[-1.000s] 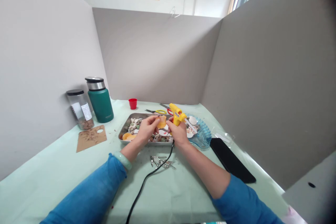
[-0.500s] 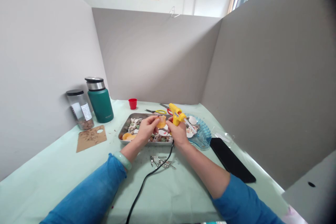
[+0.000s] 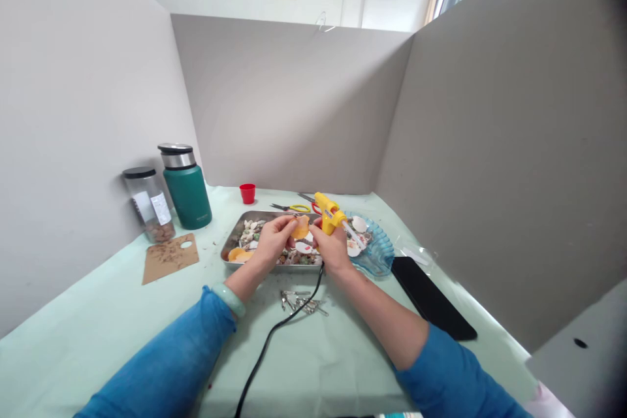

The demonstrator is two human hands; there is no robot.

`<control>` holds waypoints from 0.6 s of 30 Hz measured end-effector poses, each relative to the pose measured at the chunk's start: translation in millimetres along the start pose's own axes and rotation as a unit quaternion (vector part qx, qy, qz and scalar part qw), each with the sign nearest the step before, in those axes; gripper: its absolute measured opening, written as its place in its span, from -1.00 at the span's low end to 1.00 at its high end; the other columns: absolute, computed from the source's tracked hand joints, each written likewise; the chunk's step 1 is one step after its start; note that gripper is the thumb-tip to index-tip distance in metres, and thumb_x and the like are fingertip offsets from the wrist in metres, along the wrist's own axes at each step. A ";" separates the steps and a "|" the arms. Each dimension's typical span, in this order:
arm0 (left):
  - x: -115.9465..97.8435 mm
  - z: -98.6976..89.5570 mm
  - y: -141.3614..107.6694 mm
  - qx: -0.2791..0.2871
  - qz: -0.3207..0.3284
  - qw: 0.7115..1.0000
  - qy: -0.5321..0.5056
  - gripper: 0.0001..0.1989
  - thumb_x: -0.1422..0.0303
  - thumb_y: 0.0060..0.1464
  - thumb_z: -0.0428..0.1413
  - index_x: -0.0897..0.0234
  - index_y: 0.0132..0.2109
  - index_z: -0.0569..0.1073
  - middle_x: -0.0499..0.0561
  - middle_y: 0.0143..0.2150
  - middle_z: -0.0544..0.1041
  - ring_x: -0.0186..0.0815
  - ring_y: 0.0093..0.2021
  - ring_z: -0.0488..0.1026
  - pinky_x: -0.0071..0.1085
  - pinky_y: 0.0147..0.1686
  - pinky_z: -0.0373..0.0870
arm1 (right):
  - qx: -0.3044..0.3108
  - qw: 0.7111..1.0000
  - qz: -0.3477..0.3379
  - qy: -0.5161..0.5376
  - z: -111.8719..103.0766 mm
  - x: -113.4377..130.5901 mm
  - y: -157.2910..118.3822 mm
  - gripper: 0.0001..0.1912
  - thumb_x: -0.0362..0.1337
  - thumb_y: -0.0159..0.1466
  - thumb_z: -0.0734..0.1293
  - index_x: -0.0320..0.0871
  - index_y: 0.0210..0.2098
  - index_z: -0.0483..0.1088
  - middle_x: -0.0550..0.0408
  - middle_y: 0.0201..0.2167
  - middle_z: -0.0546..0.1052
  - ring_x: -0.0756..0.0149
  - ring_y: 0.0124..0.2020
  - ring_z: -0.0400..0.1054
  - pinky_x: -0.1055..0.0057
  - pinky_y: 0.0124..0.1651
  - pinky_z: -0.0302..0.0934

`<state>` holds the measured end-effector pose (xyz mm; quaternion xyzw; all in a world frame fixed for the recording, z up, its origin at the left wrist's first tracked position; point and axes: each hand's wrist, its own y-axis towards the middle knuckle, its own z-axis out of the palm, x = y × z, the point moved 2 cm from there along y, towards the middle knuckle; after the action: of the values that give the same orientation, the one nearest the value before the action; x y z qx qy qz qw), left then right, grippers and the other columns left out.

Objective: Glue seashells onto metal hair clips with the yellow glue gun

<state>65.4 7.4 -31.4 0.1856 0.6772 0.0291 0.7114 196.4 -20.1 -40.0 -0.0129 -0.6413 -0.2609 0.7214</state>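
An orange shell (image 3: 301,228) is pinched between the fingertips of my left hand (image 3: 274,239), above a metal tray (image 3: 230,241) of small shells and stones. My right hand (image 3: 334,250) is closed around a yellow hot glue gun (image 3: 324,214), its white glue stick pointing back toward me to the right. The right fingertips come close to the shell's edge; whether they touch it I cannot tell. From the gun a black cord (image 3: 281,323) runs down to the table's front edge. More orange shells (image 3: 240,255) lie in the tray's near left corner.
A blue scalloped dish (image 3: 379,255) holding shells stands right of the tray, beside a black flat slab (image 3: 434,300). Metal clips (image 3: 301,302) lie in front. Left are a green flask (image 3: 187,192), a jar (image 3: 153,209) and brown card (image 3: 171,258). Behind are a red cup (image 3: 247,194) and pliers (image 3: 294,208).
Almost nothing differs. Both hands stay in place with the shell and the glue gun; the view has shifted very slightly.
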 end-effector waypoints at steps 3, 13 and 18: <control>0.5 -0.2 0.4 -0.002 -0.001 1.000 -0.004 -0.65 0.16 -0.08 0.18 0.39 -0.25 0.50 -0.10 -0.65 0.36 -0.47 -0.67 0.23 -0.56 -0.67 0.12 | 0.000 1.000 0.000 0.000 0.3 0.7 -0.5 -0.82 -0.24 -0.02 0.32 -0.15 -0.44 0.26 0.32 -0.70 0.25 0.49 -0.70 0.14 0.52 -0.63 0.12; 2.8 -1.3 1.9 -0.008 0.005 1.000 -0.004 -0.66 0.16 -0.09 0.18 0.37 -0.26 0.51 -0.10 -0.64 0.37 -0.47 -0.68 0.24 -0.55 -0.67 0.14 | -0.007 1.000 0.002 -0.005 0.4 -2.0 1.0 -0.82 -0.22 -0.03 0.31 -0.14 -0.44 0.26 0.31 -0.68 0.26 0.48 -0.69 0.16 0.52 -0.63 0.12; 2.8 -0.4 1.6 -0.005 0.002 1.000 -0.006 -0.65 0.16 -0.09 0.18 0.37 -0.26 0.51 -0.09 -0.63 0.38 -0.47 -0.68 0.25 -0.56 -0.67 0.14 | -0.006 1.000 0.004 -0.007 -0.3 -2.6 1.4 -0.81 -0.22 -0.03 0.31 -0.14 -0.43 0.26 0.30 -0.67 0.27 0.48 -0.69 0.15 0.52 -0.64 0.12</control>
<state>65.6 9.8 -33.7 0.1837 0.6723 0.0331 0.7163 197.1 -18.1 -42.0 -0.0214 -0.6451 -0.2615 0.7176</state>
